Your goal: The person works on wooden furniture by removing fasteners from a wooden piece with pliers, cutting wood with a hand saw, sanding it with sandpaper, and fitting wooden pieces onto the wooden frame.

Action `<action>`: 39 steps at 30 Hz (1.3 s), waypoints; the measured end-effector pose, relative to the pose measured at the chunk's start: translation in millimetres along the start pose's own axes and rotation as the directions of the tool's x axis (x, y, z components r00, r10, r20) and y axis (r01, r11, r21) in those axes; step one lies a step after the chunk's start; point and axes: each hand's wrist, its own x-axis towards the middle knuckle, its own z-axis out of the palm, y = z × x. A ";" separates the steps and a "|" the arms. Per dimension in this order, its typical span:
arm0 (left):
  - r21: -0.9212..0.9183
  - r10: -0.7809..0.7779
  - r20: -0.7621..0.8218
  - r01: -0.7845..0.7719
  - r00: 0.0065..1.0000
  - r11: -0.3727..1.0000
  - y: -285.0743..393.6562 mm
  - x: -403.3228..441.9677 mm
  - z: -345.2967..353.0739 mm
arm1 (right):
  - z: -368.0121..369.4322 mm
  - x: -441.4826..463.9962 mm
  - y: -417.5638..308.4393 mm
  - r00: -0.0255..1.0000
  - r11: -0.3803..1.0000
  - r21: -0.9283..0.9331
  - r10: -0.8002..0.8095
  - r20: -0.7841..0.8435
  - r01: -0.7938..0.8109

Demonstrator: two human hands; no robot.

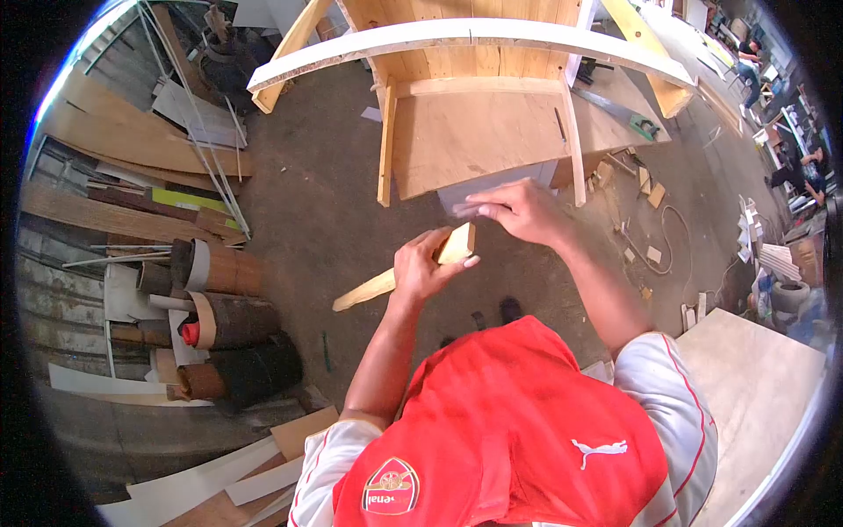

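Note:
My left hand (423, 263) is closed around a short wooden beam (369, 290), close to its squared right end. The beam slants down to the left above the floor. My right hand (518, 211) is raised just right of the beam's end, apart from it; its fingers are stretched out and slightly blurred, with nothing seen in them. Beyond both hands stands a wooden frame with a plywood panel (479, 132) and a curved white-edged piece (470, 33) across its top.
A handsaw (615, 110) with a green handle lies on a board at the right of the frame. Rolls of material (237, 321) and stacked boards line the left. Wood offcuts (650, 189) and a cord lie on the floor at right. Several people are at the far right.

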 end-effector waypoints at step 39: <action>0.152 0.235 0.004 -0.233 0.972 0.961 -9.9 2.8 -4.6 | 30.6 -31.9 7.7 0.997 0.998 0.001 -0.062 -0.049 0.062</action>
